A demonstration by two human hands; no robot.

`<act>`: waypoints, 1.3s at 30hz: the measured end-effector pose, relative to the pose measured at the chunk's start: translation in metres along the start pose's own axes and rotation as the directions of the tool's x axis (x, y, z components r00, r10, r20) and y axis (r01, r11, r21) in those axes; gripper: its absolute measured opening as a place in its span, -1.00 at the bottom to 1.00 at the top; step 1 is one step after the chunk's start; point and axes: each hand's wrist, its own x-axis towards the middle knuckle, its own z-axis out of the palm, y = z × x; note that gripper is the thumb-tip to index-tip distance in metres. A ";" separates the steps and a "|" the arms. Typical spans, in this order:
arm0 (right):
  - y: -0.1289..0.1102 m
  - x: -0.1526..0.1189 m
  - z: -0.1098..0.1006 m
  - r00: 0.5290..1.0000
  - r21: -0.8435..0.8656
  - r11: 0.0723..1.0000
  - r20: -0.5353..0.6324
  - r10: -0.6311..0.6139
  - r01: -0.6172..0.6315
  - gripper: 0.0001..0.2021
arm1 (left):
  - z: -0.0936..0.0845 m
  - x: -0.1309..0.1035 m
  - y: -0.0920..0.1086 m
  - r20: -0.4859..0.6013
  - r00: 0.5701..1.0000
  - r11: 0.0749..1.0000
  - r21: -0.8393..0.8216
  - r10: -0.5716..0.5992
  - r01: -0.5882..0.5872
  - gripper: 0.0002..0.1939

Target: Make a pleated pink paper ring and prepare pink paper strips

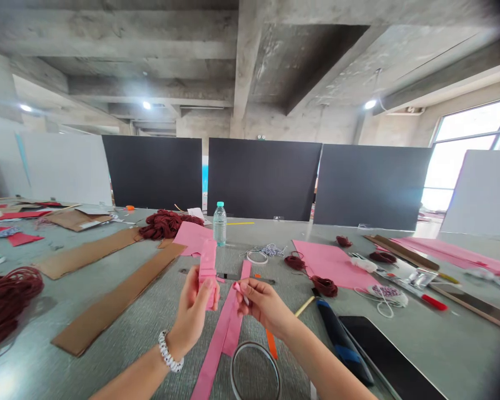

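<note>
Raised over the table's middle, my left hand [198,297] has its fingers wrapped round a folded pink strip [208,261] that stands upright. Close by on the right, my right hand [256,300] pinches a small pink piece [237,286] between thumb and fingers. Below and between the hands, long pink strips [216,347] lie on the table. A roll of tape [233,369] stands near the front edge, beside an orange tool [271,343]. Part of a dark metal tool [229,276] shows behind the hands.
A water bottle [219,224] stands behind the hands. Brown cardboard strips [116,297] and dark red yarn [164,223] lie left. Pink sheets [331,264], a dark blue-handled tool [337,336] and a black tablet [389,355] lie right. Black panels [264,178] line the back.
</note>
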 end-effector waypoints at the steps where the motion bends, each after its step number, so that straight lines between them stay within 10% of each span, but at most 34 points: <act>1: -0.001 -0.001 0.000 1.000 0.085 0.996 -0.008 0.019 -0.019 -0.70 | 0.000 -0.001 -0.001 0.008 1.000 0.999 0.036 -0.015 0.015 -0.84; 6: -0.006 -0.007 0.002 0.999 0.306 0.950 0.015 0.052 -0.054 -0.75 | 0.005 -0.003 -0.004 -0.044 0.997 0.953 0.292 -0.069 0.079 -0.81; 21: -0.008 -0.010 0.003 0.999 0.217 0.976 0.039 -0.021 0.012 -0.74 | 0.010 -0.003 -0.002 -0.058 0.994 0.967 0.231 -0.091 0.102 -0.78; 30: -0.004 -0.005 -0.013 0.983 -0.371 0.924 -0.111 -0.146 0.095 -0.65 | 0.009 -0.001 -0.001 -0.046 0.995 0.976 0.196 -0.093 0.101 -0.82; 39: -0.009 -0.009 0.002 0.998 0.076 0.997 -0.058 -0.018 0.022 -0.80 | 0.011 -0.006 0.002 0.028 0.999 0.961 0.278 -0.018 0.009 -0.83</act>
